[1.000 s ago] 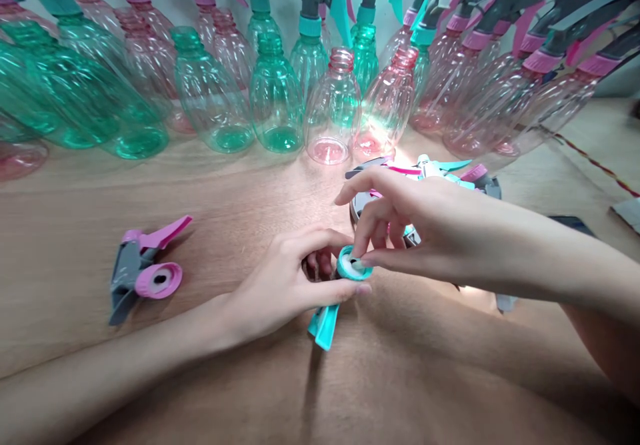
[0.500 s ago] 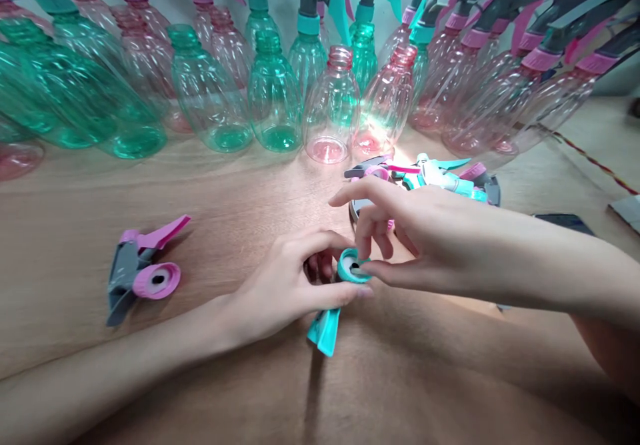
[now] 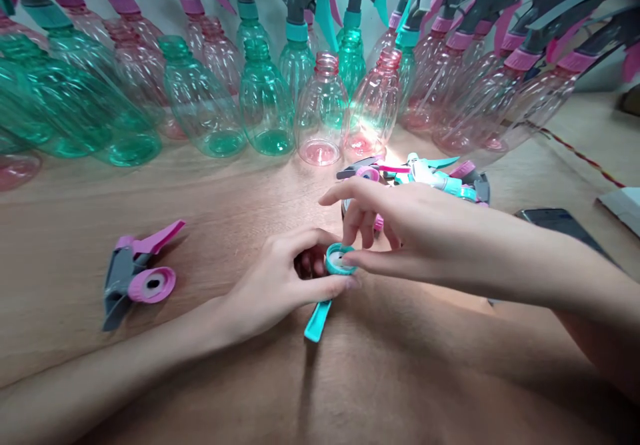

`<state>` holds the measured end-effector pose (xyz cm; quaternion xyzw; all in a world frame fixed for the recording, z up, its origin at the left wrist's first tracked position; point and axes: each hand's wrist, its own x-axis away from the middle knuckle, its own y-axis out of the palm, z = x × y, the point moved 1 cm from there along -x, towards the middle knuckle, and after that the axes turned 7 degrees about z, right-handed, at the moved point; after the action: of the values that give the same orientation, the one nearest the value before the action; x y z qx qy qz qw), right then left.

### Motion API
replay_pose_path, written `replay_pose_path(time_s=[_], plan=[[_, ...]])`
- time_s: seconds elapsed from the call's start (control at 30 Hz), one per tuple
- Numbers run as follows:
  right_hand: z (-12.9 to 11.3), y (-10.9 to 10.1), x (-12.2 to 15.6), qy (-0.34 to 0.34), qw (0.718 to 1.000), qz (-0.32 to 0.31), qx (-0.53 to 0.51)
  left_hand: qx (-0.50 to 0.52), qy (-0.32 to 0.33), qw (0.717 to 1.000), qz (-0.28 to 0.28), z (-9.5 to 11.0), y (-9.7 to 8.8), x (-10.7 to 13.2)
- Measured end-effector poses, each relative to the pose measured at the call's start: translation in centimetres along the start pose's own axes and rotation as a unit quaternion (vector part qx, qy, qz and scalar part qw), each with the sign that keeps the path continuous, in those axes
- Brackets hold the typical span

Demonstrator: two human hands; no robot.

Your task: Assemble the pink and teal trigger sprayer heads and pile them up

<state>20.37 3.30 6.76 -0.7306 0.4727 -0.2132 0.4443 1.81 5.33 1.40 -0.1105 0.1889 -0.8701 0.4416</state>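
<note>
Over the last second little shifts: the right hand [image 3: 405, 225] stays at the turquoise spray head [image 3: 336, 258], but the black hole in its cap [image 3: 333, 269], plainer half a second ago, is now mostly hidden by the thumb, and the turquoise trigger [image 3: 318, 321] below shows as a narrower strip, so the part seems to have turned slightly in the left hand [image 3: 270, 271]. The whole view has drifted too, which brings more of a dark, phone-like object [image 3: 555, 221] into sight on the far right. As I judge it, the work is still fine fingering at the cap's inside, with the left hand steadying. The left grip pinches the spray head between thumb and fingers; the right has its thumb at the cap's rim, index finger stretched left and the others curled, and I cannot tell whether it pinches anything. The spray head is held near the middle of the counter [image 3: 240, 385], apart from the pink-and-grey spray head [image 3: 117, 278] on the left and nearer than the heap of spray heads [image 3: 415, 175]. Its cap faces up and toward the viewer, a ridged turquoise ring around a white insert, with the trigger slanting down toward the near left.
</note>
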Motion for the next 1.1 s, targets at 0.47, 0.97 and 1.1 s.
replay_pose_path(time_s=[0.47,0.97,1.1], plan=[[-0.1,-6.9,2.1,0.032,0.981,0.144,0.124,0.117,-0.086,0.989,0.033,4.2,-0.9,-2.9],[2.1,-6.7,2.5,0.05,0.975,0.109,0.185,0.247,-0.058,0.967,-0.013,4.8,1.4,-7.6],[2.1,-5.3,1.9,0.041,0.966,0.098,0.237,0.285,-0.074,0.956,0.002,4.6,2.4,-8.2]])
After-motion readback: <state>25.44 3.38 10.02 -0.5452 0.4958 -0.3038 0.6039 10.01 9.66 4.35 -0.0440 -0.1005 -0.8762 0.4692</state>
